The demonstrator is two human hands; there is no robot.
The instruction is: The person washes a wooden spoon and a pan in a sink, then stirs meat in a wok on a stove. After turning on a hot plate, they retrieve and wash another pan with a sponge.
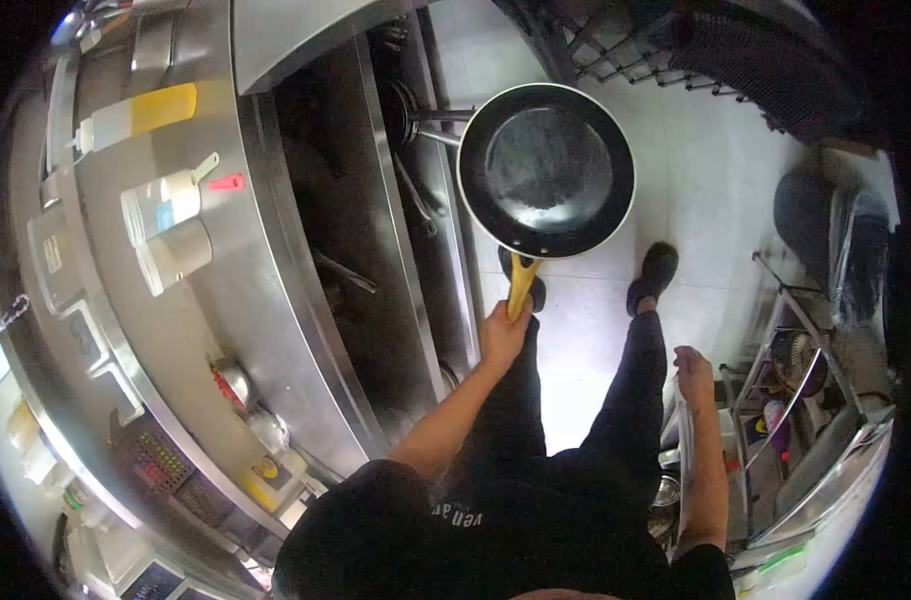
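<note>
A black frying pan [546,165] with a pale rim hangs out in front of me over the floor, its dark inside facing up. My left hand [505,335] is wrapped round its yellow handle [521,285]. Out to my right side, my right hand [695,378] hangs beside my leg, fingers loosely bent and holding nothing I can see. It is nearest to a metal rack on that side.
To the left runs a steel counter [266,230] with white containers [166,205] and a yellow-ended container [141,115]. Beneath it, shelves [371,180] hold pans with handles jutting out. A metal rack [776,360] stands right; black mesh [736,50] is ahead.
</note>
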